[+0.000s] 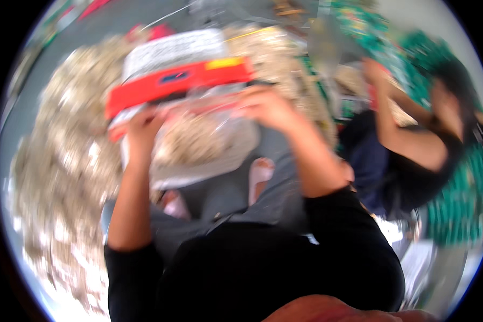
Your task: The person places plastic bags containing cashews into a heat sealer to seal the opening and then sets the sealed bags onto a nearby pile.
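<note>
In front of me stands a red impulse sealer (145,92) with a yellow label and a dark panel. A clear plastic bag (195,139) filled with beige, shredded-looking matter lies against its near side. My left hand (143,122) grips the bag's top edge near the sealer's left end. On the other side, the fingers of my right hand (265,106) pinch the bag's upper right corner. Under the bag is a pale, flat surface (241,149). Blur hides the exact fingertip contact and whether the bag's edge lies between the sealer's jaws.
A large heap of filled clear bags (72,120) spreads along my left. More beige bags (265,52) lie behind the sealer, beside a white speckled block (177,50). Close on my right, a seated person (410,153) holds something red. Green packs (455,209) are stacked beyond them.
</note>
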`<act>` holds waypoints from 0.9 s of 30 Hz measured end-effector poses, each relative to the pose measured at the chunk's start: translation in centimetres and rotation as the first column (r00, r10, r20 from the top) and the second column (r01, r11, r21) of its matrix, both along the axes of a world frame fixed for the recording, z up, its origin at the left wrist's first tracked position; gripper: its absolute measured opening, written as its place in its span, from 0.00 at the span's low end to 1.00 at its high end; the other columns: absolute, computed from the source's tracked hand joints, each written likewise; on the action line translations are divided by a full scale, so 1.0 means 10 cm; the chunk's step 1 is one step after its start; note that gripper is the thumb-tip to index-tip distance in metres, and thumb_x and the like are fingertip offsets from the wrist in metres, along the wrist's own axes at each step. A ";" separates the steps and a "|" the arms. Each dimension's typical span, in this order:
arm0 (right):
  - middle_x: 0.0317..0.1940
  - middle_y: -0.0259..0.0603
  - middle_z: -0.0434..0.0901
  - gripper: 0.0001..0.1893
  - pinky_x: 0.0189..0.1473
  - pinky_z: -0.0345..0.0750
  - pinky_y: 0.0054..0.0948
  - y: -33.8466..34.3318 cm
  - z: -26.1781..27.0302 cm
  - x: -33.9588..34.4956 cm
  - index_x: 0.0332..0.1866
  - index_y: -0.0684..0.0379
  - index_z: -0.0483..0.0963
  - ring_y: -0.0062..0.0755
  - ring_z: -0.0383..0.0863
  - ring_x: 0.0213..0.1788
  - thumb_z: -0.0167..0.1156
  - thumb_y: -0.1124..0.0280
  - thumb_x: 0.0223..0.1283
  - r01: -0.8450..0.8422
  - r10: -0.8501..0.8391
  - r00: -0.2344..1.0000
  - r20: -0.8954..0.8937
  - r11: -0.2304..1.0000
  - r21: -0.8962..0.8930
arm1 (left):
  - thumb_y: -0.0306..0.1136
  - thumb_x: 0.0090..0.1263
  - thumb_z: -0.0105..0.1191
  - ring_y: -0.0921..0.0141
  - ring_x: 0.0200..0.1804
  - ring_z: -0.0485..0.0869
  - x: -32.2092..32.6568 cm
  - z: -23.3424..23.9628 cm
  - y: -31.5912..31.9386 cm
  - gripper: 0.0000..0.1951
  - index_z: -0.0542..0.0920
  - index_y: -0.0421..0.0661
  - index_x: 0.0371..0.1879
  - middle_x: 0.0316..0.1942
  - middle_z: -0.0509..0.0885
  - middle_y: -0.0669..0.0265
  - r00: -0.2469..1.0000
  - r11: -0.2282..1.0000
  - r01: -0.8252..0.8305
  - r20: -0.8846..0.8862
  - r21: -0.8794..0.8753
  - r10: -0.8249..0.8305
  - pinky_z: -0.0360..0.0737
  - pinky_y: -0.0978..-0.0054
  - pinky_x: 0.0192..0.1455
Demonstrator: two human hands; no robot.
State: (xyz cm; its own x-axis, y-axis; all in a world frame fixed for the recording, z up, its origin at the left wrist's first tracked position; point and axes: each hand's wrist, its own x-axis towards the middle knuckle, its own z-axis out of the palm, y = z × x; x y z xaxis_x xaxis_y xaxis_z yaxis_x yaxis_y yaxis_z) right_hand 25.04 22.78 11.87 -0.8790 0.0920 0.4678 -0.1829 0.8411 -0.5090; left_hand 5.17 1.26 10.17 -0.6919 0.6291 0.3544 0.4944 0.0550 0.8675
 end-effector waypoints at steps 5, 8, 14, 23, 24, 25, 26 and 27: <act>0.30 0.40 0.76 0.07 0.36 0.71 0.25 -0.12 0.28 0.24 0.29 0.65 0.74 0.31 0.75 0.33 0.62 0.75 0.45 0.130 -0.132 0.980 0.150 0.991 0.023 | 0.26 0.54 0.58 0.79 0.29 0.75 -0.07 -0.06 -0.07 0.06 0.77 0.39 0.29 0.26 0.78 0.69 0.907 0.986 0.027 0.411 0.164 -0.093 0.70 0.85 0.34; 0.32 0.41 0.77 0.07 0.37 0.71 0.24 -0.14 0.31 0.15 0.30 0.66 0.74 0.32 0.76 0.35 0.61 0.76 0.45 0.123 -0.126 0.984 0.128 0.992 0.031 | 0.26 0.55 0.58 0.78 0.31 0.76 -0.07 0.00 -0.15 0.06 0.76 0.39 0.29 0.28 0.78 0.68 0.840 0.973 0.035 0.522 0.227 -0.152 0.72 0.84 0.36; 0.31 0.43 0.77 0.06 0.39 0.71 0.24 -0.11 0.31 0.12 0.30 0.67 0.74 0.33 0.76 0.35 0.60 0.79 0.45 0.169 -0.169 0.980 0.101 0.986 0.009 | 0.27 0.57 0.56 0.76 0.33 0.77 -0.20 -0.01 -0.25 0.06 0.77 0.39 0.31 0.30 0.79 0.67 0.757 0.980 0.057 0.632 0.193 -0.168 0.75 0.80 0.40; 0.28 0.44 0.77 0.05 0.40 0.72 0.28 -0.02 0.18 0.18 0.28 0.67 0.74 0.35 0.76 0.33 0.59 0.84 0.43 0.212 -0.215 0.975 -0.059 0.976 -0.047 | 0.21 0.52 0.55 0.77 0.29 0.78 -0.47 -0.17 -0.21 0.05 0.80 0.40 0.28 0.25 0.80 0.68 0.942 0.985 0.115 0.299 0.129 -0.149 0.75 0.81 0.33; 0.29 0.43 0.76 0.04 0.39 0.71 0.26 0.07 0.11 0.25 0.28 0.68 0.73 0.32 0.75 0.34 0.58 0.85 0.44 0.204 -0.215 0.974 -0.064 0.968 -0.149 | 0.21 0.50 0.57 0.78 0.28 0.77 -0.38 -0.03 -0.20 0.04 0.80 0.41 0.25 0.23 0.79 0.68 0.945 0.986 0.097 0.299 0.137 -0.135 0.75 0.82 0.32; 0.31 0.40 0.74 0.05 0.40 0.70 0.23 0.01 0.11 0.30 0.29 0.67 0.71 0.29 0.73 0.36 0.55 0.86 0.46 0.232 -0.231 0.972 0.038 0.930 -0.284 | 0.22 0.49 0.58 0.79 0.28 0.77 -0.34 -0.08 -0.25 0.04 0.80 0.42 0.25 0.23 0.79 0.69 0.949 0.981 0.082 0.288 0.173 -0.130 0.74 0.83 0.31; 0.33 0.38 0.71 0.06 0.40 0.69 0.20 -0.08 0.21 0.20 0.29 0.66 0.69 0.24 0.70 0.36 0.53 0.87 0.47 0.177 -0.187 0.982 0.013 0.906 -0.384 | 0.24 0.50 0.59 0.79 0.27 0.77 -0.36 -0.01 -0.27 0.04 0.79 0.42 0.25 0.23 0.79 0.70 0.927 0.981 0.062 0.353 0.186 -0.125 0.73 0.83 0.29; 0.33 0.36 0.70 0.07 0.41 0.67 0.18 -0.07 0.15 0.18 0.32 0.65 0.68 0.21 0.69 0.36 0.52 0.87 0.48 0.153 -0.139 0.988 0.065 0.898 -0.413 | 0.27 0.51 0.61 0.79 0.26 0.76 -0.30 0.03 -0.36 0.07 0.79 0.41 0.27 0.23 0.79 0.70 0.897 0.992 0.044 0.433 0.121 -0.092 0.72 0.82 0.27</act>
State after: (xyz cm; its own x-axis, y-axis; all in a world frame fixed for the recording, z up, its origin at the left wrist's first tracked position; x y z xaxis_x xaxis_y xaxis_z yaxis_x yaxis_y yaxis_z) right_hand 26.88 22.11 13.38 -0.8550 0.4003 0.3297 -0.0511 0.5677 -0.8216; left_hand 2.12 -2.38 10.48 -0.7489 0.6561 0.0932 0.0640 -0.0684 0.9956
